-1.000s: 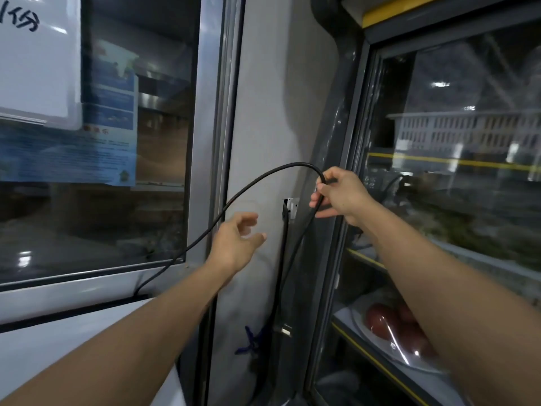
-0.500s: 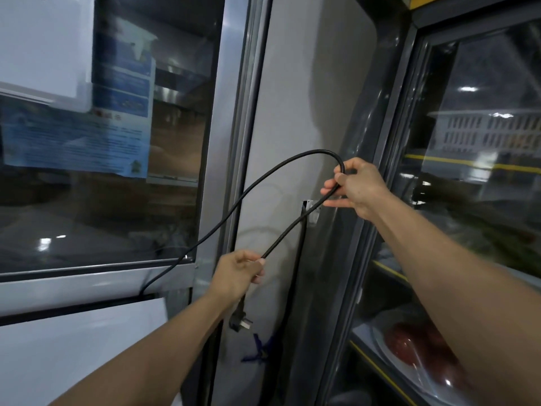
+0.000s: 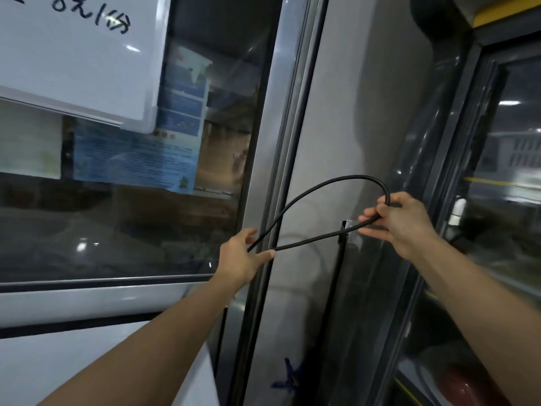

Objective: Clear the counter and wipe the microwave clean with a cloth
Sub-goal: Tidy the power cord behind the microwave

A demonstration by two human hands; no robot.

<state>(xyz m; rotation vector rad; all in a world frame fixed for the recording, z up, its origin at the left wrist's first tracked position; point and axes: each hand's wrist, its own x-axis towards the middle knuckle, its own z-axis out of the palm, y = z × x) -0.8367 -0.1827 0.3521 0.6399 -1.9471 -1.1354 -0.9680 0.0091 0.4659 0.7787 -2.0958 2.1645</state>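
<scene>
Both hands pinch 1 black cord (image 3: 319, 183): left hand (image 3: 241, 260), right hand (image 3: 405, 222). Loose loop may slip, snagging bracket (image 3: 346, 224).

A food shop or canteen: a handwritten price board (image 3: 73, 54) hangs beside a glass-door display fridge (image 3: 483, 200).

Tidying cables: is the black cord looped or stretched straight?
Looped: the black cord bends back on itself between the right hand and left hand.
</scene>
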